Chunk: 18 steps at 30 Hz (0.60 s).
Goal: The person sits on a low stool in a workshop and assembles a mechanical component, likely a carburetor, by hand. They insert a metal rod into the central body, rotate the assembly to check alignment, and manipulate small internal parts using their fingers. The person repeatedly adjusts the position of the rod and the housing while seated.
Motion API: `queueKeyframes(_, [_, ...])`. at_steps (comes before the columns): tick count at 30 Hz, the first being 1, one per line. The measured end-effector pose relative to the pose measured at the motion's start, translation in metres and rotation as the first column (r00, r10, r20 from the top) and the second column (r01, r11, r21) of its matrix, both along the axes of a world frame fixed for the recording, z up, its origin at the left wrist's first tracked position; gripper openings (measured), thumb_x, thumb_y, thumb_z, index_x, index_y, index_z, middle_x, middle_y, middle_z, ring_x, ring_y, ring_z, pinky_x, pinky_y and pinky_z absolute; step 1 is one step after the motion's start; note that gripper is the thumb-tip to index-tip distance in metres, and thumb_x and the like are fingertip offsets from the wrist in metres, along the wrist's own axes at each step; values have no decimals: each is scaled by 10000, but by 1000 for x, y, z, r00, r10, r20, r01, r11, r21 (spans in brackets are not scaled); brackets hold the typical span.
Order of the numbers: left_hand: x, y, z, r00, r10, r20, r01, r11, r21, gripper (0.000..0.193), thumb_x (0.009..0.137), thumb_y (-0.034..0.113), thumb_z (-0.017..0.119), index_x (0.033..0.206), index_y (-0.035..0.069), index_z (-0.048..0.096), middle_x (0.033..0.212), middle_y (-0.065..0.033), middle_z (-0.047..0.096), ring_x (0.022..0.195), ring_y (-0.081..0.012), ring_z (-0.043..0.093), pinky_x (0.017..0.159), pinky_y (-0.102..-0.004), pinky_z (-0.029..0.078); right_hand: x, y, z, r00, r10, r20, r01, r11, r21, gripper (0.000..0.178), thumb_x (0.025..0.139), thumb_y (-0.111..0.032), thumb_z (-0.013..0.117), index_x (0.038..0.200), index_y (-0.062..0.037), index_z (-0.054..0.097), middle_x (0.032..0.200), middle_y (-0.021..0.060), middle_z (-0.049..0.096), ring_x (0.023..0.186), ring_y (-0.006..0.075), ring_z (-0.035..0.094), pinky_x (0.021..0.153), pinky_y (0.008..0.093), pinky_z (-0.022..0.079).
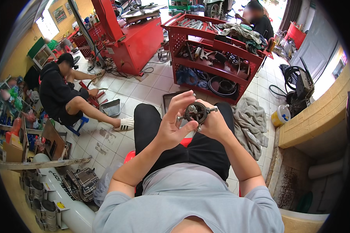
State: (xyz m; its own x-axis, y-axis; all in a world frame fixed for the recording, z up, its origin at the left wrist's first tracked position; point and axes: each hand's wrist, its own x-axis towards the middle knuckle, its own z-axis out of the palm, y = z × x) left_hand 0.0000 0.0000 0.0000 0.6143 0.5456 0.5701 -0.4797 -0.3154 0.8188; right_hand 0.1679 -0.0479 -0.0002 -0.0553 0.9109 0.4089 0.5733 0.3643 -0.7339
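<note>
Apparently, the ring-shaped metal part (195,112) is carried mainly by the right hand (215,126), which is curled around its right and lower side; some of the right fingers are hidden behind it. The left hand (174,123) is half open, its fingers stretched upward and its thumb placed at the rim; whether the part is really touched by it cannot be told. If the right grip were loosened, the part could be turned by its uneven weight and dropped, and skin could be scraped by the projecting bolts. As for its look, the part is dark and round, with openings inside, a brighter bolt head near the middle, and threaded ends pointing outward in several directions. It is held above the lap, between the black-trousered thighs (147,126); beyond, a dark tray (168,99) and hard floor tiles (140,91) are seen, on which it could be damaged.
</note>
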Motion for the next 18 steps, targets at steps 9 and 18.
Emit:
queueKeyframes(9, [6, -5, -1, 991, -7, 134, 21, 994, -106, 493, 821, -28, 671, 1233, 100, 434, 1424, -135, 301, 1248, -215, 440, 1013, -363, 376, -3, -1, 2, 1000, -9, -15, 10, 999, 31, 435, 661, -65, 721, 1071, -101, 582, 898, 136, 638, 840, 354, 622, 711, 407, 496])
queueKeyframes(18, [6, 0, -6, 994, 25, 102, -22, 999, -29, 586, 839, 31, 682, 1319, 169, 377, 1463, -187, 264, 1230, -232, 457, 960, -307, 445, -2, -1, 4, 1000, -9, 4, 9, 1000, 11, 483, 643, -46, 708, 1106, -84, 574, 916, 141, 644, 863, 356, 624, 727, 405, 498])
